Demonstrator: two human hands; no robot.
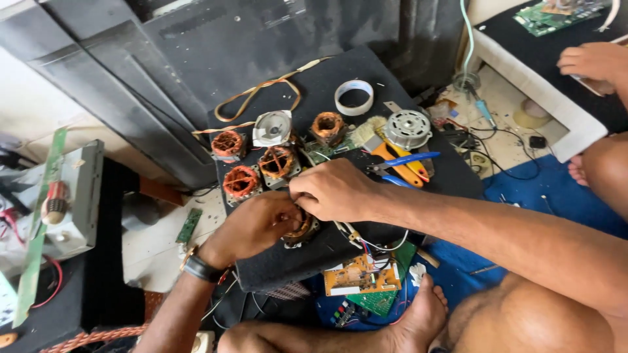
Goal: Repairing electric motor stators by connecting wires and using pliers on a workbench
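My left hand point(252, 225) grips a copper-wound motor stator point(302, 229) on a black mat point(275, 268). My right hand point(335, 189) pinches at the top of the same stator, its fingers closed on the windings or a wire; which one I cannot tell. A dark watch sits on my left wrist. Thin white and coloured wires trail from the stator toward the lower right.
Several more copper stators point(241, 181) lie behind on the mat, with a silver round motor point(407, 128), a tape roll point(354, 97), orange pliers point(400, 163) and blue-handled cutters. An orange circuit board point(361, 276) lies by my foot. Another person's hand point(592, 62) is at the top right.
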